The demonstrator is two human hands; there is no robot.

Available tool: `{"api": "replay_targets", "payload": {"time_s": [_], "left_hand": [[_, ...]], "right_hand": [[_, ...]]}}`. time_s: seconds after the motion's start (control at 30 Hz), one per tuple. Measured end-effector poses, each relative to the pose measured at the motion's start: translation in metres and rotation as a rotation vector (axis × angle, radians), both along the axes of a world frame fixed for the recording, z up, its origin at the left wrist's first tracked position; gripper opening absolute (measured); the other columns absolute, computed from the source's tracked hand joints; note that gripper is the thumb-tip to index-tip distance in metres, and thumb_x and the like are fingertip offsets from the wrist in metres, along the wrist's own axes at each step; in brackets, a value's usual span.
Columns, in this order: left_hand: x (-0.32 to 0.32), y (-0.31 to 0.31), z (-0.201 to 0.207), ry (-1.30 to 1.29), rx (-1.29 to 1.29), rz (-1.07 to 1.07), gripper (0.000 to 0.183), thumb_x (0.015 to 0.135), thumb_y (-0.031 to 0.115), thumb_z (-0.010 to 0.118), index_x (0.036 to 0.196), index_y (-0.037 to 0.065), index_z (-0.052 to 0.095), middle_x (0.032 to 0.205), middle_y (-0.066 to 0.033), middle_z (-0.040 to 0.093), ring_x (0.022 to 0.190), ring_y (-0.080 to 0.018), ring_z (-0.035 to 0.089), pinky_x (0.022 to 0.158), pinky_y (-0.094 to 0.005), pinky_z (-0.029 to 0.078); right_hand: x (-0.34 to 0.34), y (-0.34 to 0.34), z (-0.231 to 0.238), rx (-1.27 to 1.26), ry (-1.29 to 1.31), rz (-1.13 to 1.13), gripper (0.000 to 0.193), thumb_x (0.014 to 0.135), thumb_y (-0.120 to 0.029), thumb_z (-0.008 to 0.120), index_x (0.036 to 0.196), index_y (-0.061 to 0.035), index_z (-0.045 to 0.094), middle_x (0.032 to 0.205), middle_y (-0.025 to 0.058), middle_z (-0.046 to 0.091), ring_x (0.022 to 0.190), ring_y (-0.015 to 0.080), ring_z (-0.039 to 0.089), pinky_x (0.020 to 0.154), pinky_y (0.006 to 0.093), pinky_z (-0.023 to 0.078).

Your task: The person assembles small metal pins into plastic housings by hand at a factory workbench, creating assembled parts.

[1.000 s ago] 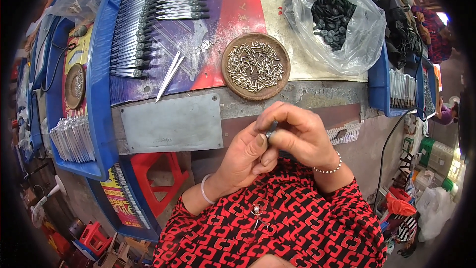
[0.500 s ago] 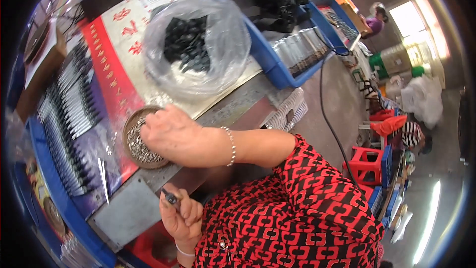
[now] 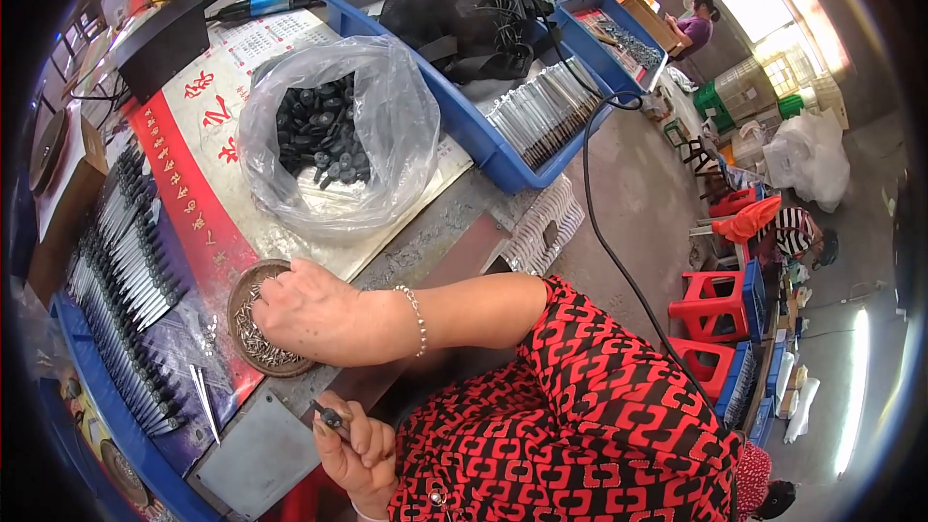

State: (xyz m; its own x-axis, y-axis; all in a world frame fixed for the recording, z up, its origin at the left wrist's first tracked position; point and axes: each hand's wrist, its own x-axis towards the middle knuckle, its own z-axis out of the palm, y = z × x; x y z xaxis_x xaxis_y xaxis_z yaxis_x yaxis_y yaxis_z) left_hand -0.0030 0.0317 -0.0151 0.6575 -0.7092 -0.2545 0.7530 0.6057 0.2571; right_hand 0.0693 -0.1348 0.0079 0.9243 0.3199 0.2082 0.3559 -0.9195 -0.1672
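Observation:
My left hand [image 3: 358, 449] is closed, pinching a small black plastic part [image 3: 332, 418] between thumb and fingers near the table's edge. Farther up, my right hand [image 3: 307, 317], with a beaded bracelet at its wrist, reaches into a round brown bowl [image 3: 239, 336] of small silver metal pieces [image 3: 253, 338]. Its fingers are bent together, and the hand itself hides whatever they hold. Beyond the bowl stands an open clear plastic bag [image 3: 401, 150] full of black plastic parts [image 3: 319, 126]. A pair of tweezers [image 3: 205, 401] lies left of a grey metal plate [image 3: 259, 454].
Rows of slim silver pieces with black ends [image 3: 126, 275] lie at the left. A blue tray [image 3: 464, 130] behind the bag holds clear tubes [image 3: 546, 111] and black items. A black cable [image 3: 604, 232] hangs past the table. Red stools [image 3: 710, 300] stand at the right.
The whole view has shifted, so the bag and bowl sit lower and farther left in the picture. My right hand stays at the bowl; my left still holds the black part.

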Motion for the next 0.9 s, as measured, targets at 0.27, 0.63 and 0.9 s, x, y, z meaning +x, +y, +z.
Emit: {"api": "replay_targets", "payload": {"time_s": [0.27, 0.63, 0.9], "left_hand": [[-0.007, 0.008, 0.007, 0.105, 0.019, -0.001, 0.026, 0.098, 0.032, 0.041, 0.094, 0.007, 0.046, 0.056, 0.0003, 0.036, 0.037, -0.0061, 0.023, 0.04, -0.0212, 0.023], [0.01, 0.013, -0.001, -0.056, -0.076, 0.028, 0.032, 0.096, 0.037, 0.045, 0.099, 0.005, 0.051, 0.059, -0.0007, 0.042, 0.039, -0.0052, 0.027, 0.04, -0.0208, 0.024], [0.012, 0.013, -0.005, -0.076, -0.081, 0.021, 0.035, 0.096, 0.038, 0.044, 0.1, 0.004, 0.051, 0.058, -0.0008, 0.042, 0.039, -0.0048, 0.026, 0.039, -0.021, 0.023]], "right_hand": [[0.003, -0.001, 0.004, 0.159, -0.074, 0.08, 0.012, 0.063, -0.007, 0.059, 0.073, -0.0003, 0.056, 0.068, 0.0153, 0.059, 0.065, 0.0299, 0.062, 0.055, 0.0373, 0.05], [0.006, -0.011, 0.007, 0.447, 0.033, -0.051, 0.013, 0.078, -0.005, 0.061, 0.09, -0.0008, 0.057, 0.077, 0.0152, 0.06, 0.07, 0.0304, 0.06, 0.061, 0.0345, 0.047], [0.007, -0.006, 0.007, 0.595, -0.002, -0.044, 0.014, 0.077, -0.013, 0.064, 0.083, -0.0014, 0.059, 0.075, 0.0157, 0.06, 0.071, 0.0349, 0.058, 0.064, 0.0405, 0.046]]}}
